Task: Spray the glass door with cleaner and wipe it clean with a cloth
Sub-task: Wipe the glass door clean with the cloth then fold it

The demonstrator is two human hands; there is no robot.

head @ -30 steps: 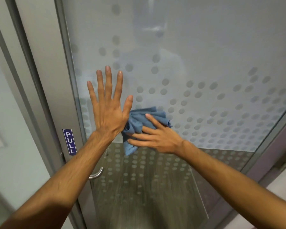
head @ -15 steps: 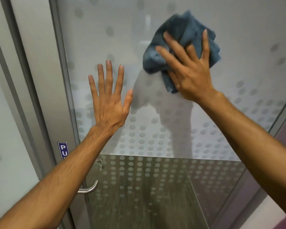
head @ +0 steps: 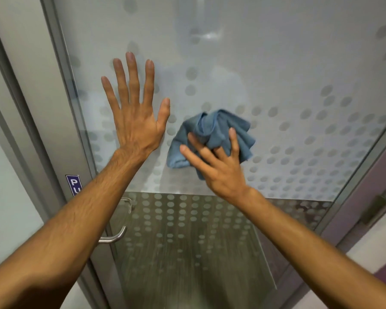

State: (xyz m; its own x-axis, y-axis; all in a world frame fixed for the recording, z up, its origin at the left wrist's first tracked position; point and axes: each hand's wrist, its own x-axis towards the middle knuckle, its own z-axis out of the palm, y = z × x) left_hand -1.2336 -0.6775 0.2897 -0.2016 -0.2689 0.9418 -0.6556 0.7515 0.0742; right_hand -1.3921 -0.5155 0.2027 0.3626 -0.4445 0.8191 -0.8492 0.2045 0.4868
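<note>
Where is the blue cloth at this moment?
In the head view, the crumpled blue microfibre cloth lies against the frosted dotted glass door under the right hand, beside the left hand.

PULL sign [head: 74, 185]: half hidden by forearm | door handle [head: 117, 235]: partly hidden

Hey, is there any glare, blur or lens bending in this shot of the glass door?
Head view: a bright glare patch sits near the top of the glass door; a faint shadowy reflection spreads above the blue cloth; the door frame leans from wide-angle distortion; the hands look sharp.
</note>
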